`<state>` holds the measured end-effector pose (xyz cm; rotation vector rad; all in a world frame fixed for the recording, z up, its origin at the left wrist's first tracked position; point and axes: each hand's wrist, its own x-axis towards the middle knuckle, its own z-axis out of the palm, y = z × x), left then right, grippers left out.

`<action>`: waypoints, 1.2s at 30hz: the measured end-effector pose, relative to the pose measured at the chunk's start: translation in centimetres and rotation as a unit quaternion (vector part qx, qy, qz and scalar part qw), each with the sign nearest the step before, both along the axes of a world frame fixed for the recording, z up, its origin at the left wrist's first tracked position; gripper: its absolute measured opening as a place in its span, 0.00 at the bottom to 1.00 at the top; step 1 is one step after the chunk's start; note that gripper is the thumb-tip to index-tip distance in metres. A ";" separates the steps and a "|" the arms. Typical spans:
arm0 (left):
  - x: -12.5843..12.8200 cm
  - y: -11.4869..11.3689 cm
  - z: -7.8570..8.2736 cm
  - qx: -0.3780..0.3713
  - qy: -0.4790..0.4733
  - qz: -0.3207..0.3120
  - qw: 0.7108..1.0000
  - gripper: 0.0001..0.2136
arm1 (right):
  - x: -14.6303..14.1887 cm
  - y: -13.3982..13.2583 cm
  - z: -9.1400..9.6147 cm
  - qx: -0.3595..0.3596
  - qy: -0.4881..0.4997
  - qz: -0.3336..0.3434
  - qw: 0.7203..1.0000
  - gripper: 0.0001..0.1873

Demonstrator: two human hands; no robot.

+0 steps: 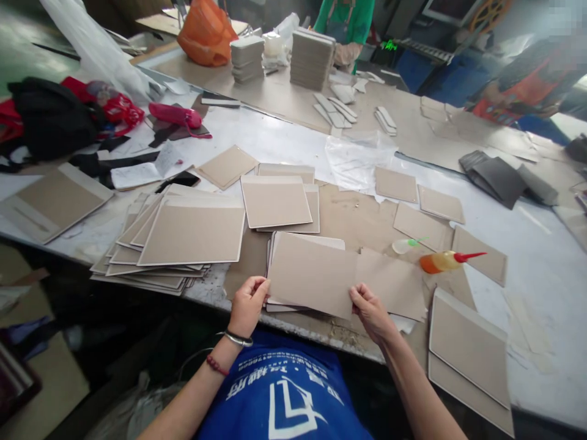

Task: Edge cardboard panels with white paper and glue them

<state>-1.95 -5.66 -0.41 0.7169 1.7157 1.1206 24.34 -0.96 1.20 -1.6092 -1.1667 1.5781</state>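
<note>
A brown cardboard sheet (312, 272) lies on a small pile of white-edged boards (316, 240) at the table's near edge. My left hand (247, 305) pinches the sheet's near left corner, fingers closed on it. My right hand (369, 308) grips its near right corner the same way. A larger fanned stack of boards (183, 235) lies to the left. Another brown sheet (394, 284) sits just right of the held one.
An orange glue bottle with a red tip (447, 261) lies on its side to the right. More boards (468, 345) overhang the near right edge. Single boards, clear plastic (355, 159), grey stacks (312, 58) and an orange bag (206, 30) lie farther back. Other people stand at the far side.
</note>
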 end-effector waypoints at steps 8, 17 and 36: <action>0.4 1.7 -1.3 -0.055 0.120 -0.040 0.990 0.11 | 0.4 3.5 -2.7 0.104 -0.274 0.093 0.952 0.13; 0.0 1.9 -1.9 -0.087 0.223 -0.127 0.963 0.11 | 0.2 3.5 -3.4 0.105 -0.370 0.135 0.913 0.08; -0.4 2.0 -0.7 -0.142 0.280 -0.214 0.925 0.11 | -0.4 3.6 -2.6 0.070 -0.430 0.191 0.880 0.06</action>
